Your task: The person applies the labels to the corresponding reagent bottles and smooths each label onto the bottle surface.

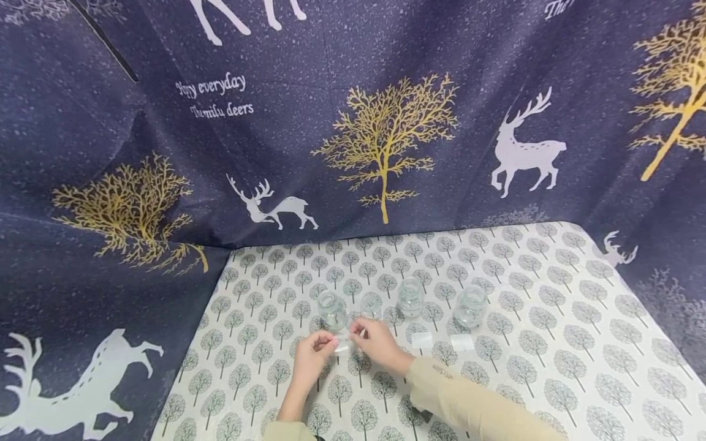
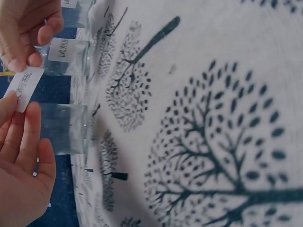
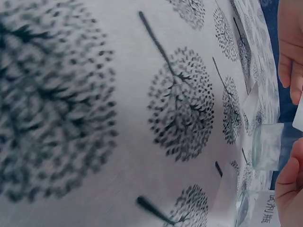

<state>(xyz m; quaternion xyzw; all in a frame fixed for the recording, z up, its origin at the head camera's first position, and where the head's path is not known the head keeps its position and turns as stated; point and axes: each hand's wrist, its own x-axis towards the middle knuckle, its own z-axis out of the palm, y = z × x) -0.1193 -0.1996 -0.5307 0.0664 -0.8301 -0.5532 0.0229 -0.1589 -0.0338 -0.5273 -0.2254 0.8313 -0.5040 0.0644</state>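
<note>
Between my two hands is a small white label point(image 2: 27, 87) with dark handwriting, held up in front of the glass jars. My left hand point(image 1: 314, 355) pinches its near end between thumb and fingers. The fingertips of my right hand point(image 1: 377, 342) pinch the opposite end; in the left wrist view this hand point(image 2: 28, 28) enters from above. Just behind the hands stands a clear glass jar point(image 1: 333, 311) at the left. Beside it, partly covered by the right hand in the head view, is a second jar point(image 1: 371, 304), which bears a written label point(image 2: 64, 49).
Two more glass jars, one in the middle point(image 1: 410, 298) and one at the right point(image 1: 471, 306), stand farther along the tree-patterned tablecloth point(image 1: 529, 373). Two white paper pieces, a left one point(image 1: 423, 340) and a right one point(image 1: 462, 342), lie before them. A dark blue deer-print curtain point(image 1: 287, 141) hangs behind.
</note>
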